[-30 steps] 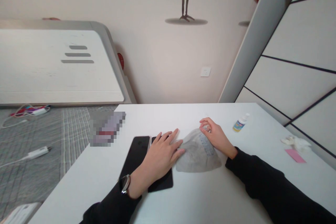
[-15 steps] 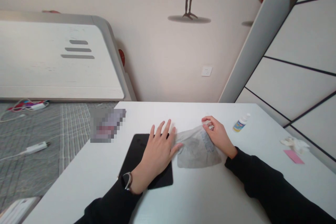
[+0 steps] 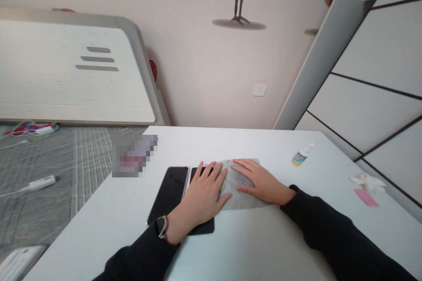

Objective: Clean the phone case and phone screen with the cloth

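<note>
My left hand [image 3: 205,191] lies with fingers spread over a black phone-like slab [image 3: 203,228], its fingertips and thumb reaching the left edge of a thin grey cloth [image 3: 231,199]. Much of that slab is hidden under the hand. Just left of it is a second black slab, a smartphone [image 3: 169,191] with a pale rim. My right hand [image 3: 260,180] rests flat on the right part of the cloth, fingers stretched to the left. The cloth is spread on the table, slightly wrinkled.
On the white table [image 3: 263,246], a small white-capped bottle [image 3: 302,155] lies to the right. Farther right are a pink slip [image 3: 366,198] and crumpled white tissue [image 3: 368,182]. A blurred-out item [image 3: 135,158] sits at the left edge, beside a bed with a charging cable [image 3: 42,183].
My right hand has let go of the pinched cloth edge and flattened onto it, moving left. The cloth now lies flatter. My left hand has shifted slightly, and a gap shows between the two slabs.
</note>
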{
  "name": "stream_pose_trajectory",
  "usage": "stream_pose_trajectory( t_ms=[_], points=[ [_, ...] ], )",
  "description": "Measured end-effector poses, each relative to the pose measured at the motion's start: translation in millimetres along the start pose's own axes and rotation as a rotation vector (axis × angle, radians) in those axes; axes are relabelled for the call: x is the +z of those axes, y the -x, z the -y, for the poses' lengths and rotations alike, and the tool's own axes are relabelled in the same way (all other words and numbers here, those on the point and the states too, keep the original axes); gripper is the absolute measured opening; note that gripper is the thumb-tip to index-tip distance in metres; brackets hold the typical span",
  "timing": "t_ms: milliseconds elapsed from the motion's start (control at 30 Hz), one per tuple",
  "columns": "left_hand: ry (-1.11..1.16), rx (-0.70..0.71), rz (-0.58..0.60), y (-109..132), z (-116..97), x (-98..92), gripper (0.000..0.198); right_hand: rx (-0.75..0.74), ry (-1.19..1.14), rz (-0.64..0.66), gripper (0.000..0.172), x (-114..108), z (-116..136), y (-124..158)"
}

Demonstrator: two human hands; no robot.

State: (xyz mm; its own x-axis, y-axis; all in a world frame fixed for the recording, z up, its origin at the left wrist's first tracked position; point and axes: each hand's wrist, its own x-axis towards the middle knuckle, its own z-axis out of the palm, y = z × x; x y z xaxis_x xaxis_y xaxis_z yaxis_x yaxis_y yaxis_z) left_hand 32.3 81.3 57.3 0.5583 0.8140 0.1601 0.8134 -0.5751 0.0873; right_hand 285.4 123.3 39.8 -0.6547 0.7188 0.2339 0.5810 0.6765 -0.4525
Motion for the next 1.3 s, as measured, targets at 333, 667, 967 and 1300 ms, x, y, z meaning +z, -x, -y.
stream_pose_trajectory(
  t_ms=[333,667,967,1300],
  points=[
    [0.028,0.183,0.069,2.7,0.9,-9.7,0.064,-0.015,0.38,-0.897,0.029,-67.8,-14.2,20.4],
    [0.026,0.29,0.063,7.0,5.1,-0.1,0.056,0.437,-0.354,-1.03,0.061,-60.0,-92.4,45.6],
    [0.002,0.261,0.065,7.2,3.9,2.6,0.055,0.339,-0.997,-0.45,0.042,-52.5,-27.5,33.7],
    [0.05,0.229,0.1,4.3,0.2,-2.1,0.055,0.236,-1.19,-0.299,0.052,-50.1,-7.2,40.5]
  ],
)
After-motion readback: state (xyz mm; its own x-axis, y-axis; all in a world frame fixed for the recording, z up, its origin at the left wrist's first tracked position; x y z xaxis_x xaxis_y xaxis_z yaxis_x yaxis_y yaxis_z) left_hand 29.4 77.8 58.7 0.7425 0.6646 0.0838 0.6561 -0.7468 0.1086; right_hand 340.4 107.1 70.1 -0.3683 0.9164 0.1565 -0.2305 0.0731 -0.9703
